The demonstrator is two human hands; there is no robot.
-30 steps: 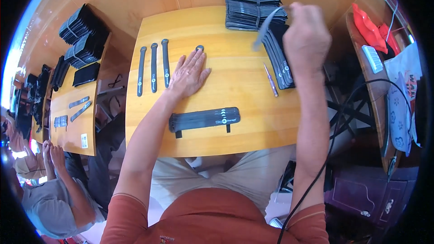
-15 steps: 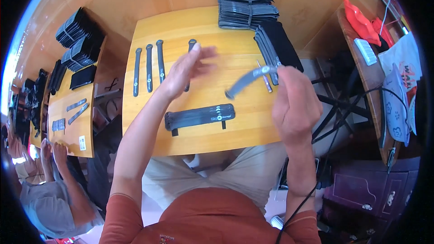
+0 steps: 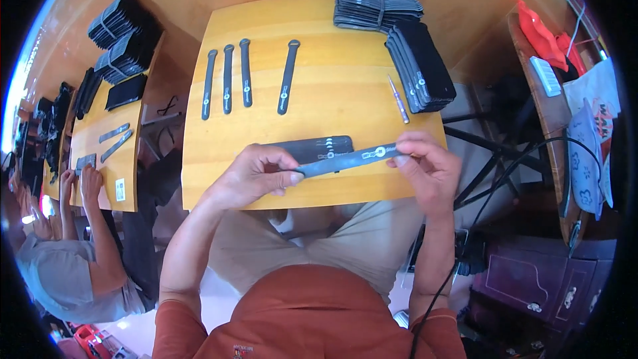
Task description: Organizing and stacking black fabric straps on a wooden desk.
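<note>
My left hand (image 3: 262,174) and my right hand (image 3: 428,167) hold a grey strap (image 3: 345,162) stretched between them, one end pinched in each. Its printed face shows toward me. Just behind it on the wooden table (image 3: 332,193) lies a folded grey strap bundle (image 3: 289,149) with light printing, partly hidden by the strap and my left hand. Farther back, three straps with rounded ends lie side by side: one strap (image 3: 209,86), a second strap (image 3: 228,80) and a third strap (image 3: 246,73). A separate strap (image 3: 288,78) lies to their right.
Banded strap bundles (image 3: 375,10) are piled at the back, near a black-and-grey stack (image 3: 422,70) and a thin screwdriver-like tool (image 3: 399,101). At left, a co-worker's hands (image 3: 83,183) work at another table (image 3: 123,159). A side table (image 3: 528,60) at right holds red material.
My right hand has brought the strap leftward and down over the table. My left hand has come down from the lone strap and taken the other end. The view has shifted slightly.
</note>
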